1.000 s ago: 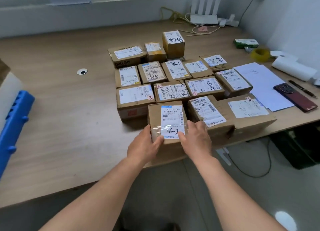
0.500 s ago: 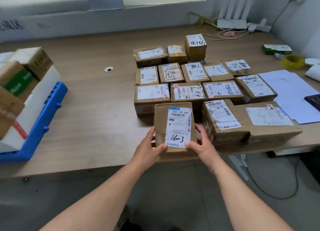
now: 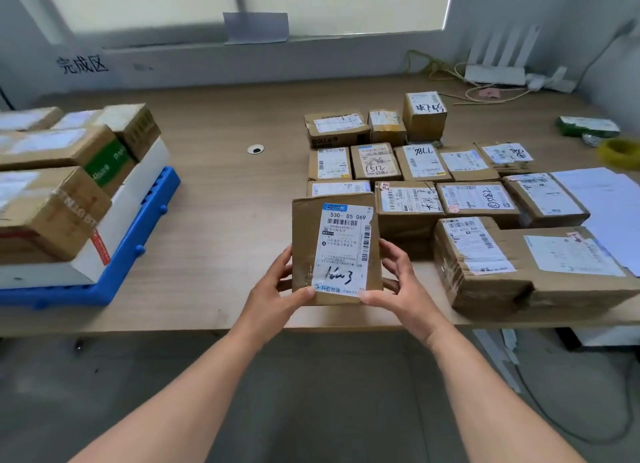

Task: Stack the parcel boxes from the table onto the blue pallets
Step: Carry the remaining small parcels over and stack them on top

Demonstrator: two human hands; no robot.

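Parcel box (image 3: pixel 304 240) between grips (image 3: pixel 273 296) (image 3: pixel 405 286) (label (image 3: pixel 343 251) up)

A white router (image 3: pixel 495 76) with antennas stands at the far right corner, with loose cables (image 3: pixel 429 65) beside it. Near the right edge lie a yellow tape roll (image 3: pixel 620 152), a green packet (image 3: pixel 588 126) and white paper sheets (image 3: pixel 602 199).

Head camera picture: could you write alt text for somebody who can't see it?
A person's left hand and right hand hold a labelled cardboard box by its sides over a wooden table. To the right lie many more labelled parcels; to the left, boxes are stacked on a blue pallet.
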